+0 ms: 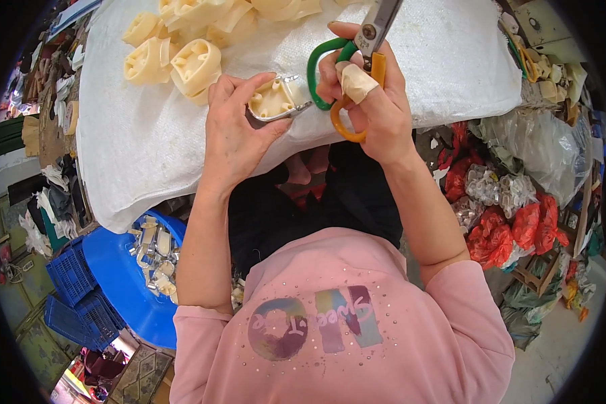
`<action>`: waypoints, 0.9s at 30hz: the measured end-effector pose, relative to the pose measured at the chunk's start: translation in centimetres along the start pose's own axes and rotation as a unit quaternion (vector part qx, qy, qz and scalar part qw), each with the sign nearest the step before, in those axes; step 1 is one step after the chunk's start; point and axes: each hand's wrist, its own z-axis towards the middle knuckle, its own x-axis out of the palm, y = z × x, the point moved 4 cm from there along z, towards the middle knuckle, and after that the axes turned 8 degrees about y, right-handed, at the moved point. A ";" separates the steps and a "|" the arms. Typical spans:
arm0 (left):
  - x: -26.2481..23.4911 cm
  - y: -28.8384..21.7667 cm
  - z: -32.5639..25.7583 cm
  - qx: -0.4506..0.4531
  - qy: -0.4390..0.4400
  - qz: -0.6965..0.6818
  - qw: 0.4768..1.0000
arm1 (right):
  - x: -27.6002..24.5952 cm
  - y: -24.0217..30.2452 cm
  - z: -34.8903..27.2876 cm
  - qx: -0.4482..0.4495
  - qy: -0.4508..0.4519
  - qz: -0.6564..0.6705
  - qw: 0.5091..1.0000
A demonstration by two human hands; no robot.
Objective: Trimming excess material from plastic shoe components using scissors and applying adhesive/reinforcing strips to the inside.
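Green/orange scissors (368, 39) in R hand (386, 120), cream pc (272, 101) in L hand (231, 126)

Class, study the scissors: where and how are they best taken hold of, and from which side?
Probably by the green loop and orange loop, coming from the wearer's near side: the scissors point their blades away from the body, leaving the loops at the nearer end. The right hand holds them at this end.

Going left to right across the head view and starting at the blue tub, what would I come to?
Blue tub, left hand, cream piece with metal edging, scissors with green and orange handles, red plastic bags.
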 end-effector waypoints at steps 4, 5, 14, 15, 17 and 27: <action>0.1 -0.1 -0.1 -0.006 0.005 0.002 1.000 | 0.5 1.6 0.8 -0.059 0.015 -0.006 0.998; 0.0 0.0 -0.1 -0.006 0.004 0.000 1.000 | 0.8 2.4 0.9 -0.128 0.035 -0.013 0.991; 0.0 -0.1 0.0 -0.005 0.003 0.000 1.000 | 0.4 1.1 0.7 -0.005 -0.032 0.072 0.997; 0.0 -0.1 0.0 -0.005 0.001 -0.003 1.000 | 0.6 1.5 0.7 -0.005 -0.033 0.071 0.997; 0.0 -0.1 -0.2 -0.007 0.003 -0.005 1.000 | 1.3 2.3 0.7 -0.054 0.002 0.028 0.998; -0.5 0.8 -0.4 -0.016 0.022 -0.128 0.991 | -0.4 -0.8 -0.2 0.008 -0.054 0.059 0.997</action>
